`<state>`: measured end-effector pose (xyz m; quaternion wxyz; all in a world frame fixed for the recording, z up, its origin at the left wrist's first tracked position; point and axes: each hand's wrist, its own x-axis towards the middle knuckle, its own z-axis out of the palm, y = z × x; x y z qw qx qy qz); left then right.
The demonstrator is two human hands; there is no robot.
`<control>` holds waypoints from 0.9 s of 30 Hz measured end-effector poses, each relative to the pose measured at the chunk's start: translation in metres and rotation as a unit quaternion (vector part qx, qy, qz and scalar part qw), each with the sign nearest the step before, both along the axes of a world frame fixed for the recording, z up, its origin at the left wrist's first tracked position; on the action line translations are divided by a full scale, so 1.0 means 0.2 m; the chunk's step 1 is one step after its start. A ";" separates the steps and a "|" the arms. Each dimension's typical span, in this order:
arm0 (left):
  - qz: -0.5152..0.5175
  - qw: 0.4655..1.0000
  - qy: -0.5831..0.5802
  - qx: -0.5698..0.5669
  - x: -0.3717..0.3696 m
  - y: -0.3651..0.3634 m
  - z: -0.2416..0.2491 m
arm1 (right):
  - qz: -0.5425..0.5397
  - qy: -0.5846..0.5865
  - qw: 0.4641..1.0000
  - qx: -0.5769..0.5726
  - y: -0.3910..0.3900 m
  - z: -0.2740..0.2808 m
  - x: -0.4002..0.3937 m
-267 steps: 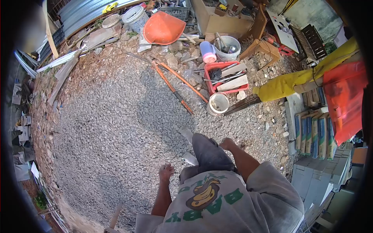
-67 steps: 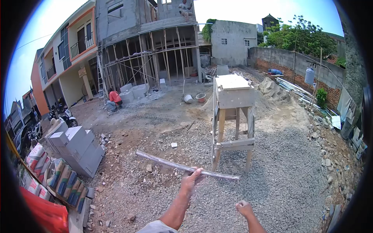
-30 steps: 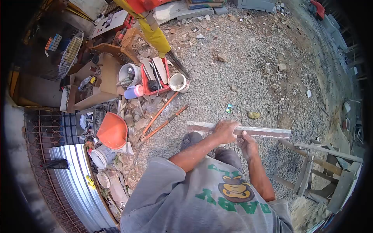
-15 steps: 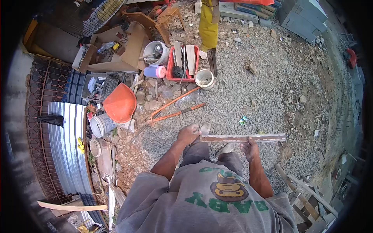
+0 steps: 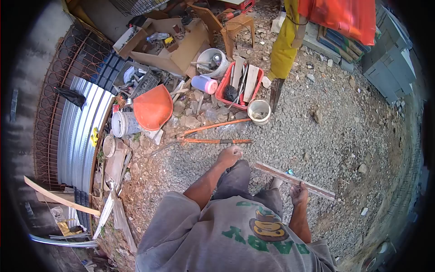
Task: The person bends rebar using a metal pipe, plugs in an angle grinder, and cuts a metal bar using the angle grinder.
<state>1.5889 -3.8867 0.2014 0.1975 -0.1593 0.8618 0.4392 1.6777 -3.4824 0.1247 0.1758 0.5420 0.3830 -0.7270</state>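
My right hand (image 5: 299, 194) grips a long, narrow brown strip (image 5: 294, 180) with pale, mortar-like edges, thumb over its top face. The strip slants over the gravel, its left end near my knee and its right end lower. My left hand (image 5: 229, 156) is apart from the strip, above my left knee, with its fingers curled closed. Whatever it may hold is hidden. Just beyond it lies a long-handled orange tool (image 5: 217, 141), perhaps bolt cutters.
Ahead are a red crate (image 5: 220, 93) of tools and boards, a small white bucket (image 5: 259, 112) and a larger bucket (image 5: 213, 62). An orange basin (image 5: 153, 107) lies at left beside corrugated metal sheets (image 5: 81, 122). Grey blocks (image 5: 389, 59) stand far right. Gravel (image 5: 326, 145) covers the ground.
My left hand has come away from the strip's left end. The strip, still in my right hand, has turned from level to slanting down rightward. The view has shifted left.
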 end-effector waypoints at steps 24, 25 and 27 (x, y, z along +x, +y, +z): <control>-0.214 0.954 0.197 -0.069 -0.75 1.55 0.23 | 0.133 0.163 0.977 0.046 0.84 0.38 -1.14; -0.221 0.952 0.191 -0.093 -0.81 1.56 0.21 | 0.153 0.171 0.973 0.030 0.80 0.38 -1.25; -0.222 0.948 0.183 -0.136 -0.97 1.61 0.16 | 0.204 0.188 0.961 0.004 0.73 0.39 -1.53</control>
